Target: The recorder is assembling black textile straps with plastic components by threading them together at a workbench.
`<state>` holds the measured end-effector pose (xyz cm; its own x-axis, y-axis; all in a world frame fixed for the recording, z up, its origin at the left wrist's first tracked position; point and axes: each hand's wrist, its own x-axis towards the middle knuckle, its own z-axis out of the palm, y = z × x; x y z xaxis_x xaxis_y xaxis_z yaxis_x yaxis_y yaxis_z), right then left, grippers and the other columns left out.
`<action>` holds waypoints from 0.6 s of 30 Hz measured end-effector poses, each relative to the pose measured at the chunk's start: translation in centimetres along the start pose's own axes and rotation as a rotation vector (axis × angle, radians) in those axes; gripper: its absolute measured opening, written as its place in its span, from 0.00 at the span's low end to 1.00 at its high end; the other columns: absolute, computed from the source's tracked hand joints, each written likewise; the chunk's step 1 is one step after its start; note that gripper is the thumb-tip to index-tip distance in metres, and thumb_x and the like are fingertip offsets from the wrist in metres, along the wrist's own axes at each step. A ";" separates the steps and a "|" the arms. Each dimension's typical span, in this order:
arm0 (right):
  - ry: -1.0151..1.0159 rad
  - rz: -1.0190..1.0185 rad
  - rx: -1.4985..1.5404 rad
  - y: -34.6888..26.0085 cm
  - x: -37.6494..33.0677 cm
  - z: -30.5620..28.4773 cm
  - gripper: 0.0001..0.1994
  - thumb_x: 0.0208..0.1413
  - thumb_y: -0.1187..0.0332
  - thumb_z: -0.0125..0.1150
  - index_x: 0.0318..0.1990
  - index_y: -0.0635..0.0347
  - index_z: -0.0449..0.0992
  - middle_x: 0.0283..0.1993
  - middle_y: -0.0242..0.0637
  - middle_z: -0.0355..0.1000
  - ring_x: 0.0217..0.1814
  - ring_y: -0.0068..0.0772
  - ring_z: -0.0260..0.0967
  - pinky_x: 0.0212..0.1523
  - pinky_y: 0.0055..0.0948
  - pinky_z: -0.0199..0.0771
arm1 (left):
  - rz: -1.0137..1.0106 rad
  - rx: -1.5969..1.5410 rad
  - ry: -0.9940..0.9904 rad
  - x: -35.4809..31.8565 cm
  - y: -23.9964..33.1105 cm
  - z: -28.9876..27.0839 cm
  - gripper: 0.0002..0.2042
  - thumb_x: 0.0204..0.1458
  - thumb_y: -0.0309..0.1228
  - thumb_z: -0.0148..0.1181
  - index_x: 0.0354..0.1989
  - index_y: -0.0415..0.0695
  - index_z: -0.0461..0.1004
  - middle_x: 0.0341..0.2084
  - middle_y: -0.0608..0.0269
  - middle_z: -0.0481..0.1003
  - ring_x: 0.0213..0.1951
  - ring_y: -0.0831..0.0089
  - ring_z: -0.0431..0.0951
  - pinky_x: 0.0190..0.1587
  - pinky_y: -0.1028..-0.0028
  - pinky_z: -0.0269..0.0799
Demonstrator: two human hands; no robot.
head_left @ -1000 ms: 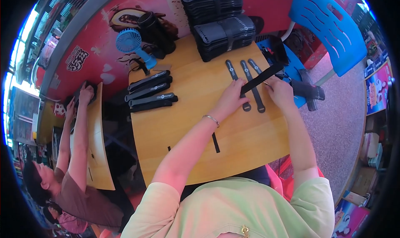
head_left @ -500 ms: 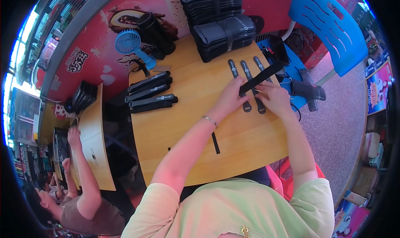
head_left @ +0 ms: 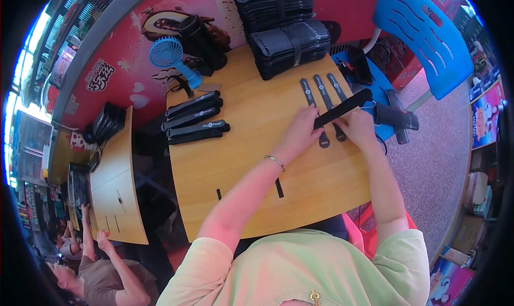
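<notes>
A long black strap (head_left: 344, 108) slants over the right half of the wooden table, its far end free in the air. My left hand (head_left: 302, 132) pinches its near end between thumb and fingers. Beside it, my right hand (head_left: 358, 127) has its fingers curled in against the strap's middle, the fingertips partly hidden by it. Under and beyond my hands lie three dark grey straps, among them a left one (head_left: 306, 89) and a middle one (head_left: 321, 86), side by side on the tabletop. Folded black straps (head_left: 194, 116) are piled at the table's left.
Two banded bundles of black pieces, the nearer one (head_left: 292, 44), stand at the back edge. A blue handheld fan (head_left: 167, 53) and a black cylinder (head_left: 201, 40) are at the back left. A blue chair (head_left: 425, 32) stands right. Another person (head_left: 110, 279) works at a table (head_left: 115, 183) on the left.
Both hands have shifted slightly right with the black strap, and the right hand's fingers have drawn in against it. At left, the other person's arms have lowered.
</notes>
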<state>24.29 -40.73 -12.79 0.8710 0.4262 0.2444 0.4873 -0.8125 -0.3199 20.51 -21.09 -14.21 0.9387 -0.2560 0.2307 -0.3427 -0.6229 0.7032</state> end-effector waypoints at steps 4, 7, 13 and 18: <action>-0.014 0.009 0.007 0.0 0.1 -0.2 0.12 0.44 0.65 0.66 0.39 0.51 0.81 0.39 0.36 0.76 0.36 0.43 0.74 0.35 0.35 0.73 | 0.058 0.056 0.056 0.1 -0.8 1.3 0.24 0.45 0.26 0.65 0.51 0.36 0.64 0.49 0.45 0.67 0.47 0.51 0.70 0.54 0.63 0.65; 0.105 -0.032 0.034 -0.9 -0.1 -1.4 0.10 0.45 0.66 0.65 0.37 0.52 0.80 0.36 0.36 0.75 0.33 0.41 0.73 0.33 0.35 0.73 | 0.138 0.121 0.151 0.0 -0.9 1.9 0.24 0.46 0.27 0.65 0.51 0.36 0.64 0.48 0.45 0.68 0.46 0.53 0.71 0.52 0.65 0.67; 0.180 0.063 0.436 -3.5 -0.8 -5.1 0.10 0.50 0.67 0.64 0.40 0.59 0.79 0.36 0.33 0.75 0.28 0.27 0.71 0.29 0.22 0.70 | -0.274 -0.323 0.156 -2.1 3.4 -1.5 0.17 0.49 0.26 0.62 0.45 0.35 0.66 0.37 0.51 0.73 0.44 0.61 0.74 0.47 0.69 0.70; -0.046 0.101 1.410 -6.0 -3.2 -7.0 0.07 0.60 0.67 0.53 0.37 0.57 0.77 0.34 0.28 0.70 0.20 0.13 0.57 0.20 0.13 0.54 | -0.312 -0.975 0.305 -6.8 5.0 -3.3 0.07 0.56 0.26 0.55 0.32 0.40 0.63 0.33 0.58 0.74 0.34 0.73 0.77 0.36 0.75 0.74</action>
<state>18.18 -39.98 -5.27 0.8931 0.4259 0.1449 0.0520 0.2222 -0.9736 12.53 -19.98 -10.07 0.9957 0.0922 0.0108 -0.0351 0.2663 0.9633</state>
